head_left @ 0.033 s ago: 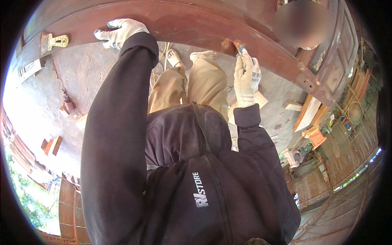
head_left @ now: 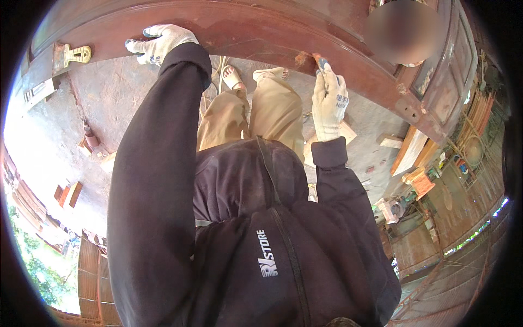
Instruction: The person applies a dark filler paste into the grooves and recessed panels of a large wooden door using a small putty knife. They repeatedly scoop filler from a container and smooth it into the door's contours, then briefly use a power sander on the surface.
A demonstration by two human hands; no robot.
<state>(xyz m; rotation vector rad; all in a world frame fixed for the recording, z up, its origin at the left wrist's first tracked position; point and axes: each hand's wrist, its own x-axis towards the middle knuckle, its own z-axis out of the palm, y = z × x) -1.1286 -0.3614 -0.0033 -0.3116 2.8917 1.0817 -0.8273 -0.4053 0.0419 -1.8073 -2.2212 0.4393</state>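
A reddish-brown panelled wooden door (head_left: 239, 35) lies across the upper part of the view. My left hand (head_left: 162, 43), in a white knit glove with bluish fingertips, lies over its near edge with thumb and fingers apart. Farther right, my right hand (head_left: 329, 103), gloved alike, reaches up to the same edge. Its fingers are pressed together on a small orange-brown piece (head_left: 317, 56), mostly hidden by the fingertips. That piece touches the wood beside a rough, paler orange patch (head_left: 301, 59).
A yellowish handle-like fitting (head_left: 80, 54) sits at the door's left end. Wood blocks (head_left: 68, 194) lie on the concrete floor (head_left: 109, 103) at left; planks (head_left: 411, 150) stand at right. My sandalled feet (head_left: 233, 77) are below the door edge. A blurred oval (head_left: 403, 31) covers part of the upper right.
My right hand has shifted very slightly along the door's edge. My left hand stays where it was.
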